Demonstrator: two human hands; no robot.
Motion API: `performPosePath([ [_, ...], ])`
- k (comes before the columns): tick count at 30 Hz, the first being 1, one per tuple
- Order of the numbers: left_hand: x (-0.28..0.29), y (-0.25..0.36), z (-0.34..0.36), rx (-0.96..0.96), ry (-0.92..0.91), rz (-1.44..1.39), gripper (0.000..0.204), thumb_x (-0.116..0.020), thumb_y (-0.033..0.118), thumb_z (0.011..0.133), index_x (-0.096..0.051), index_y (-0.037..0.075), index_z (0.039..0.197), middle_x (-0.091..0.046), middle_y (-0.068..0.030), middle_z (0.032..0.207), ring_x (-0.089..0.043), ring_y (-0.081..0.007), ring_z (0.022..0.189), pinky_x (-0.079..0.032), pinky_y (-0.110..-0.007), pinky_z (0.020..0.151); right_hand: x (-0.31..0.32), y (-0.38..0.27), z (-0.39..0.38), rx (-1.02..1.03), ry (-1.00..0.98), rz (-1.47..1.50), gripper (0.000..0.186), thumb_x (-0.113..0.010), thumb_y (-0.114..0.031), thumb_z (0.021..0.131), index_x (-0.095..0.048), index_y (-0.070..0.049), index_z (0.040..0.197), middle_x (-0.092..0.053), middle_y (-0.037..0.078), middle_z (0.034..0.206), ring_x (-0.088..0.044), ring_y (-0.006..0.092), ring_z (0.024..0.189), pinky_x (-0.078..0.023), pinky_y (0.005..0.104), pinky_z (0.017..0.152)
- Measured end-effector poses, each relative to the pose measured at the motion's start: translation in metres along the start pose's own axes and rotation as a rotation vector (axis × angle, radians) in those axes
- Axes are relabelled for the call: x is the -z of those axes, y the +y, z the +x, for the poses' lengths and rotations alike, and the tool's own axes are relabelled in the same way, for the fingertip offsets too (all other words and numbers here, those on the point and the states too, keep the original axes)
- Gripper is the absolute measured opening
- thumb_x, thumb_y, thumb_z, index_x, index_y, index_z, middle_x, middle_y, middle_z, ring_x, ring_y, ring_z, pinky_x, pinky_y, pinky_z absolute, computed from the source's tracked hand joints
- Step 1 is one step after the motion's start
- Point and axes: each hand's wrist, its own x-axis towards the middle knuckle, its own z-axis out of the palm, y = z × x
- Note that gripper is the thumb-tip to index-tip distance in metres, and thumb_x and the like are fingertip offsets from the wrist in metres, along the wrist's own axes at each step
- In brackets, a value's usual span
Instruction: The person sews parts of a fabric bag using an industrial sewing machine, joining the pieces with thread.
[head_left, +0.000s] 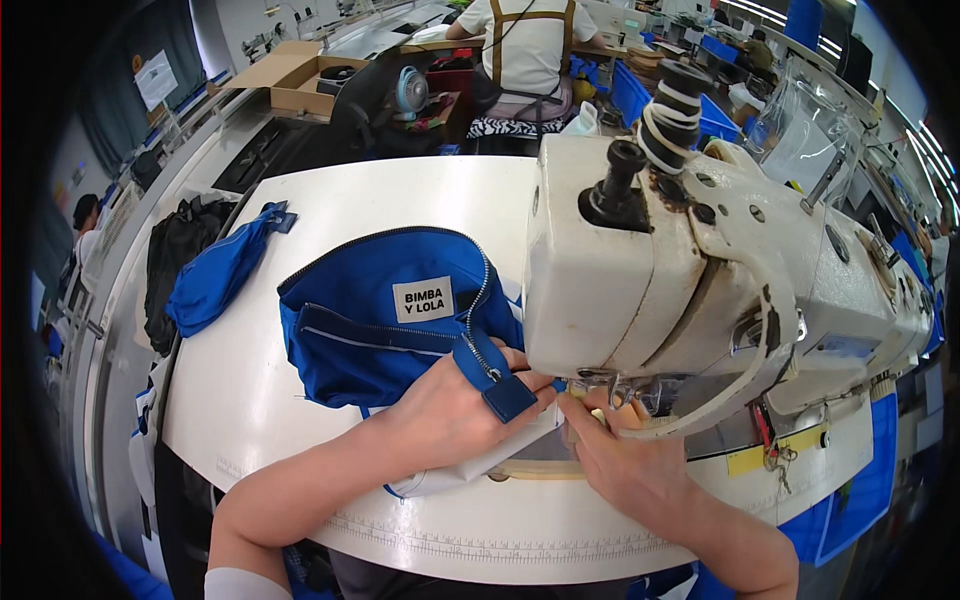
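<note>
Left hand lies flat, fingers spread, pressing the blue zipped bag down on the white table, right beside the cream sewing machine. Right hand is tucked under the machine head, fingertips pinched on the bag's pale edge by the needle. Another folded blue piece sits well apart at the table's left.
</note>
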Motion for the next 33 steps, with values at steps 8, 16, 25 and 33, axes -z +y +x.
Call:
performPosePath([
  [8, -0.004, -0.005, 0.0, -0.076, 0.01, 0.054, 0.03, -0.067, 0.006, 0.07, -0.069, 0.0, 0.098, -0.066, -0.0083, 0.095, -0.063, -0.0227, 0.087, -0.051, -0.033, 0.071, -0.001, -0.002, 0.004, -0.02, -0.066, -0.069, 0.037, -0.07, -0.015, 0.075, -0.067, -0.008, 0.112, -0.062, 0.004, 0.098, -0.06, 0.0193, 0.092, -0.047, 0.045, 0.082],
  [16, -0.007, -0.014, 0.0, -0.013, 0.071, -0.006, 0.024, -0.071, 0.003, 0.071, -0.071, -0.001, 0.094, -0.067, -0.0119, 0.089, -0.065, -0.0248, 0.086, -0.053, -0.035, 0.071, 0.0, -0.003, -0.001, -0.022, -0.092, 0.025, 0.039, -0.07, -0.01, 0.076, -0.066, -0.01, 0.115, -0.059, -0.004, 0.095, -0.062, 0.0161, 0.073, -0.051, 0.0304, 0.063],
  [25, -0.01, -0.019, 0.002, 0.041, 0.115, -0.001, 0.015, -0.067, 0.004, 0.072, -0.068, 0.0, 0.087, -0.068, -0.0069, 0.087, -0.066, -0.0236, 0.089, -0.055, -0.033, 0.071, 0.004, -0.004, 0.008, -0.031, -0.061, 0.225, 0.037, -0.065, -0.003, 0.078, -0.067, -0.005, 0.114, -0.059, 0.005, 0.097, -0.063, 0.0195, 0.073, -0.052, 0.0314, 0.062],
  [33, -0.014, -0.021, -0.009, 0.002, 0.048, 0.002, 0.02, -0.068, 0.008, 0.074, -0.07, 0.004, 0.093, -0.068, -0.0078, 0.097, -0.065, -0.0247, 0.095, -0.054, -0.034, 0.077, 0.002, -0.009, 0.018, -0.058, 0.031, 0.288, 0.032, -0.066, 0.0, 0.07, -0.072, -0.009, 0.101, -0.061, 0.004, 0.087, -0.061, 0.0226, 0.073, -0.049, 0.0358, 0.069],
])
